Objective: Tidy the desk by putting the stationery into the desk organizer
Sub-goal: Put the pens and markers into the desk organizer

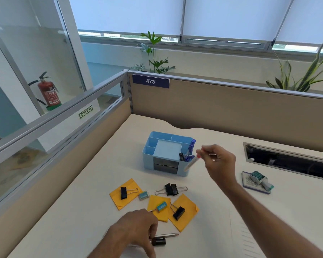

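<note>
A light blue desk organizer (151, 146) stands mid-desk with several blue-capped pens (189, 152) in its right front compartment. My right hand (219, 161) is shut on a white pen (191, 162), held tilted just above that compartment. My left hand (136, 229) rests near the front edge, fingers closed over a grey pencil (169, 235) and touching a small black sharpener (158, 241). Yellow sticky notes (185, 216), black binder clips (171, 189) and two small erasers (161, 206) lie between the hands.
A date stamp (258, 178) sits on a pad at the right. A cable slot (287, 161) is cut into the desk behind it. Beige partition walls (222, 105) close the back and left sides.
</note>
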### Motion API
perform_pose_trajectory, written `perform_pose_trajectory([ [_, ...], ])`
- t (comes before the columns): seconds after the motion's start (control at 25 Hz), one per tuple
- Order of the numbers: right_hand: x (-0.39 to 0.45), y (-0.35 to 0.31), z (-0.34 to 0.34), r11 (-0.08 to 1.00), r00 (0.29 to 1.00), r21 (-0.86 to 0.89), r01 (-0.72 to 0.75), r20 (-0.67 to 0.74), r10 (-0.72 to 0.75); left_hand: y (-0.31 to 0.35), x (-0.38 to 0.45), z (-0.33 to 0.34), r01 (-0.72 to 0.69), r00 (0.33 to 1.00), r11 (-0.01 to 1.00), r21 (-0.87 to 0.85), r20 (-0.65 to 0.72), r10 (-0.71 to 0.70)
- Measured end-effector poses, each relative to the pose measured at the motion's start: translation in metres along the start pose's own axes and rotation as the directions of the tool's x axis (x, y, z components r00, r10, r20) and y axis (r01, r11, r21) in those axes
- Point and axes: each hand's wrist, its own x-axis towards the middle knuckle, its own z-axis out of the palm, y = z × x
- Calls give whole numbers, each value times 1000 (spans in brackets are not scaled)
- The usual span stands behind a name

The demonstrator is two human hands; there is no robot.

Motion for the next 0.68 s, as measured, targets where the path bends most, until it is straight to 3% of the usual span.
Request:
perform_pose_trajectory([
  [0.32, 30, 13, 9, 989, 987, -87, 118, -103, -127, -4, -1, 3, 12, 1000, 996, 90, -14, -11],
  [0.68, 5, 30, 28, 935, 966, -283, 216, 202, -162, -5, -1, -4, -19, 993, 998, -56, -121, 12],
])
